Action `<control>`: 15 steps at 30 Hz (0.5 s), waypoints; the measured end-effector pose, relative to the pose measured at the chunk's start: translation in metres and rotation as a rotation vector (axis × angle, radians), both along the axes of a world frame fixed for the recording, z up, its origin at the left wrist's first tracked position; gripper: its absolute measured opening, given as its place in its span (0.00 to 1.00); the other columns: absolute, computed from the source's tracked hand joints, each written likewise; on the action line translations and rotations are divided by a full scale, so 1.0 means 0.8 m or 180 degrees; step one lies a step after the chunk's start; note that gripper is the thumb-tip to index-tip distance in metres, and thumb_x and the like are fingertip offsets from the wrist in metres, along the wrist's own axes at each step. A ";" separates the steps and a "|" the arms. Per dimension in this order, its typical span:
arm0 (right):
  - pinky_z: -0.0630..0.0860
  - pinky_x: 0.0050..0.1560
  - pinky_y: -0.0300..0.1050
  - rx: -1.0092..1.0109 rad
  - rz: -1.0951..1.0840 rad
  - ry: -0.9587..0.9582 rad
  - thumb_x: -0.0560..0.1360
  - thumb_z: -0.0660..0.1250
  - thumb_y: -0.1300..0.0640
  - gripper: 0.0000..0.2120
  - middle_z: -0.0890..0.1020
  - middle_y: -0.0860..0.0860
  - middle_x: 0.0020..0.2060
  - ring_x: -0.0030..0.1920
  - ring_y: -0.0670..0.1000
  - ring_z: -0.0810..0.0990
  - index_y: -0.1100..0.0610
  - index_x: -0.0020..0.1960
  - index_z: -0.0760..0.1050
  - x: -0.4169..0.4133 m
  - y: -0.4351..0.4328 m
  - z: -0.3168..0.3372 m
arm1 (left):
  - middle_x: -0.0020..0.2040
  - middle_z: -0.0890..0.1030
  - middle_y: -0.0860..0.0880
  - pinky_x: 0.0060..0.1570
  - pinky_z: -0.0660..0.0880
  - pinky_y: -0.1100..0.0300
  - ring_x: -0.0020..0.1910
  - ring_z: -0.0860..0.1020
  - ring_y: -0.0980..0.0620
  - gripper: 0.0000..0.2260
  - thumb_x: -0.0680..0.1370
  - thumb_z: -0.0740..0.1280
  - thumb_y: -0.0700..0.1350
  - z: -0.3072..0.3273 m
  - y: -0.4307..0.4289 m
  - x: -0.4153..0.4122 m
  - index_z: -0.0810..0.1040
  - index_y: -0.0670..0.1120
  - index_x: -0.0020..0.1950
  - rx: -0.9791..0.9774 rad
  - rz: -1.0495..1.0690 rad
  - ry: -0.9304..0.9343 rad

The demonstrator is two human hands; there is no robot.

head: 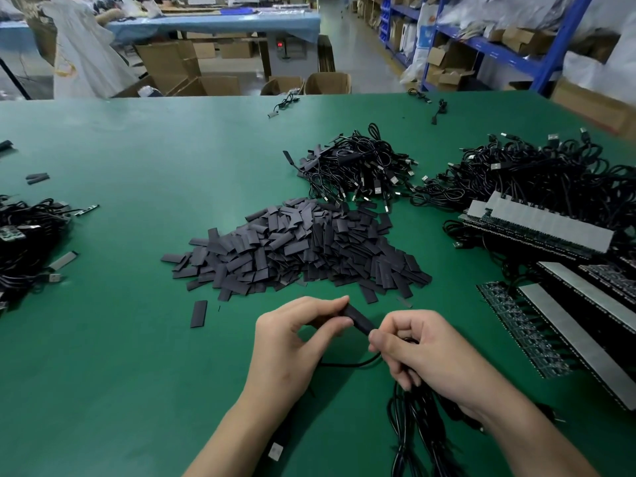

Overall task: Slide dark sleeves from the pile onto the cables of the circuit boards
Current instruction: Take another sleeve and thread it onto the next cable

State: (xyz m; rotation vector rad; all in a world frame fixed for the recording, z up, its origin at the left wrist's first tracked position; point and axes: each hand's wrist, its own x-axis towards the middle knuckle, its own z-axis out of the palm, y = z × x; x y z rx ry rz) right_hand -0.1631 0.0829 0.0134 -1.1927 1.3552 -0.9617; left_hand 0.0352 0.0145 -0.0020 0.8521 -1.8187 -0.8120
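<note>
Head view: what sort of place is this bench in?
Probably an electronics assembly workshop: a green worktable carries a pile of dark sleeves, heaps of USB cables and rows of circuit boards, with blue storage racks and cardboard boxes behind.

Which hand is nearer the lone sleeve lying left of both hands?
Left. The left hand is just right of the lone sleeve; the right hand is farther right, past the left one.

A green work table (137,149) fills the foreground. Beyond its far edge, open cardboard boxes (327,83) stand on a grey floor (344,39) before a blue-covered bench (213,22). Blue metal shelving (488,49) holding cartons lines the right.
</note>
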 end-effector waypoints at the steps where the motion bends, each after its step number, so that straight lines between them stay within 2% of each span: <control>1: 0.68 0.26 0.36 0.0003 -0.0021 -0.0003 0.76 0.74 0.44 0.12 0.78 0.50 0.27 0.24 0.48 0.75 0.51 0.39 0.82 0.001 0.000 0.001 | 0.44 0.86 0.58 0.47 0.78 0.65 0.42 0.84 0.56 0.11 0.74 0.76 0.45 0.000 0.000 -0.001 0.87 0.48 0.56 -0.0048 -0.0041 -0.0034; 5: 0.68 0.26 0.36 -0.0003 -0.0066 -0.0042 0.74 0.73 0.43 0.12 0.78 0.50 0.27 0.24 0.48 0.74 0.51 0.40 0.82 0.005 0.000 0.001 | 0.43 0.84 0.57 0.46 0.78 0.65 0.42 0.83 0.56 0.11 0.77 0.73 0.42 0.002 0.002 -0.003 0.86 0.47 0.59 -0.0258 -0.0096 -0.0096; 10: 0.68 0.26 0.37 0.0016 -0.0100 -0.0242 0.74 0.73 0.45 0.11 0.77 0.50 0.27 0.24 0.48 0.74 0.51 0.38 0.82 0.007 0.000 0.002 | 0.43 0.85 0.59 0.47 0.76 0.69 0.43 0.84 0.57 0.08 0.75 0.74 0.43 0.004 0.002 -0.003 0.88 0.48 0.54 -0.0176 0.0181 0.0034; 15: 0.68 0.26 0.37 0.0006 -0.0146 -0.0341 0.75 0.73 0.46 0.11 0.76 0.51 0.27 0.23 0.48 0.73 0.52 0.38 0.82 0.008 0.001 0.003 | 0.44 0.86 0.59 0.46 0.77 0.68 0.43 0.84 0.57 0.06 0.75 0.75 0.44 0.004 0.001 -0.002 0.88 0.48 0.52 -0.0196 0.0136 0.0031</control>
